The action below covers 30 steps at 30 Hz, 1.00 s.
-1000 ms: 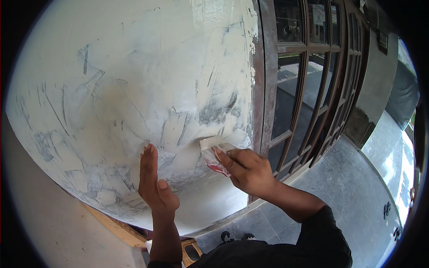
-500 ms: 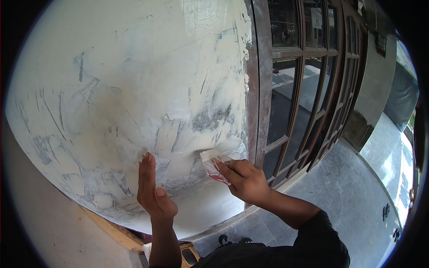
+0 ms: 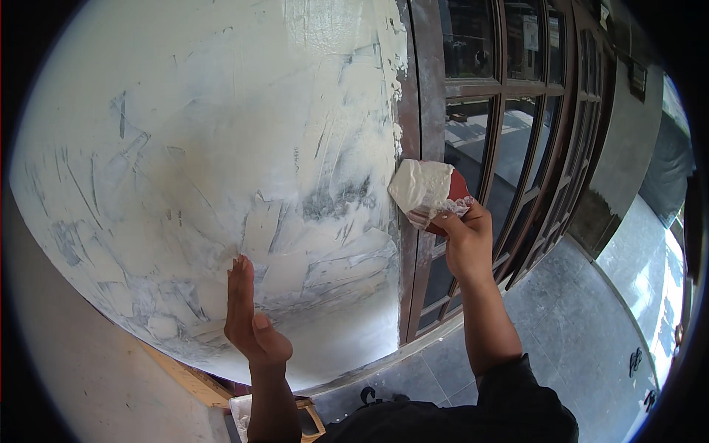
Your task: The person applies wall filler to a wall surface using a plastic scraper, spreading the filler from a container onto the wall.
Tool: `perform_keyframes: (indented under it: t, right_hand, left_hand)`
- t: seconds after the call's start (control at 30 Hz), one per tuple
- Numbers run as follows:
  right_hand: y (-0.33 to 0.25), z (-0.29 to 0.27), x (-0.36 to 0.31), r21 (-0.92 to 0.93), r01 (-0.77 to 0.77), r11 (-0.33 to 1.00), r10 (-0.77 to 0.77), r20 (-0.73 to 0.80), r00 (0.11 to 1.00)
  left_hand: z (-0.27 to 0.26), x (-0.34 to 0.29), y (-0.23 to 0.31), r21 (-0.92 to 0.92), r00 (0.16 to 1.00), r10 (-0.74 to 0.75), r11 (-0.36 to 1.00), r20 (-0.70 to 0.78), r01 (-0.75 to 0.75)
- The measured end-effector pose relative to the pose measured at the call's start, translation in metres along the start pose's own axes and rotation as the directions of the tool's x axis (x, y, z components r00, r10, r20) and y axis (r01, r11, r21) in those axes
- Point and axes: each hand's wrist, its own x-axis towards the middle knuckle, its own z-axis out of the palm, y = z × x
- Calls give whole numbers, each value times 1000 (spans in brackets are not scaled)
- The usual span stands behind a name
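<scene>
A white wall [image 3: 199, 177] streaked with putty fills the left and middle of the head view. My right hand [image 3: 467, 235] grips a red putty scraper [image 3: 459, 184], its broad face loaded with thick white putty [image 3: 427, 184]. The scraper's left corner lies at the wall's right edge, overlapping the brown door frame; whether it touches cannot be told. My left hand [image 3: 248, 314] is raised at the lower middle of the wall, fingers straight and close together, thumb apart. Whitish bits show at its fingertips, and I see nothing held in it.
Right of the wall stands a brown wooden door [image 3: 502, 88] with glass panes. Grey floor tiles [image 3: 550, 325] stretch below it. At the bottom are a wooden-framed item [image 3: 310, 419] and a white bag-like thing [image 3: 241, 413]. Dark footwear [image 3: 635, 360] lies far right.
My right hand has swung up and right, taking the scraper off the wall's lower part to the door frame side. Its putty-covered face now shows. My left hand has barely moved.
</scene>
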Motion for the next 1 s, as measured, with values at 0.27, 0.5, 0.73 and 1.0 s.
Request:
perform_keyframes:
  t: [0.27, 0.5, 0.73, 1.0]
  right_hand:
    - [-8, -7, 23, -112, -57, 992, 68, 102, 992]
    - [-34, 14, 15, -379, 359, 853, -303, 201, 932]
    - [-24, 36, -19, -686, 584, 433, -533, 328, 780]
    - [54, 59, -27, -701, 698, -148, -576, 634, 515]
  left_hand:
    - [7, -7, 9, 40, 998, 16, 999, -57, -13]
    - [17, -16, 21, 1, 998, -54, 999, -43, 54]
    - [24, -21, 20, -9, 996, -82, 997, -41, 82]
    - [12, -23, 12, -54, 999, -26, 998, 27, 27]
